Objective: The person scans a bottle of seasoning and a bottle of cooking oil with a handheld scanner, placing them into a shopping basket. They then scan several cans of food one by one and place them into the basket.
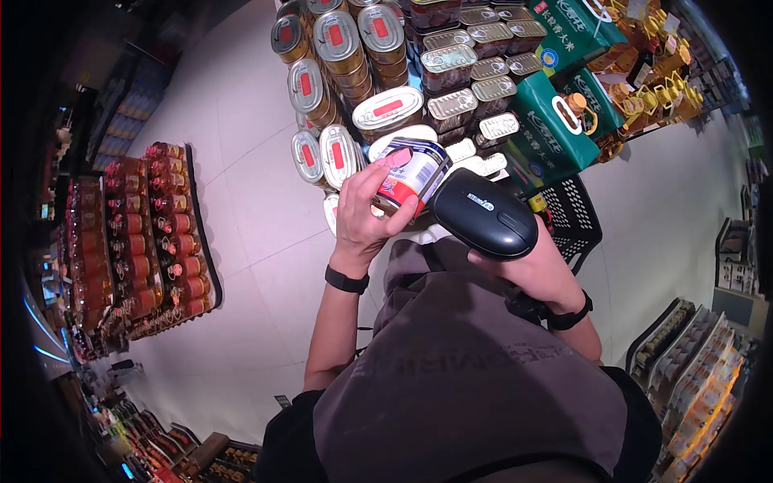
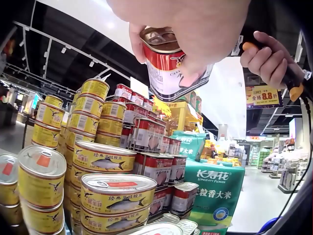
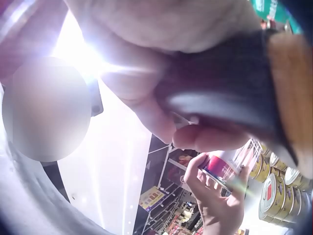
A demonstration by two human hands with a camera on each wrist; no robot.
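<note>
My left hand [image 1: 362,211] holds a canned luncheon meat tin [image 1: 425,171] with a red, white and blue label, thumb on one side and fingers on the other. A barcode on its label faces up in the head view. From the left wrist, the tin [image 2: 164,78] shows a ring-pull end, raised above the stacked cans. My right hand [image 1: 541,272] grips a black barcode scanner [image 1: 487,216] by its handle. The scanner's head is close beside the tin. In the right wrist view, the scanner's handle [image 3: 215,88] is blurred, with fingers wrapped round it.
Yellow oval fish cans [image 2: 117,196] stand in stacks ahead, beside rectangular meat tins [image 1: 448,60]. Green rice bags [image 1: 555,129] and a black perforated basket [image 1: 573,213] lie to the right. Bottles [image 1: 165,233] fill a rack at left; pale floor [image 1: 250,185] lies between.
</note>
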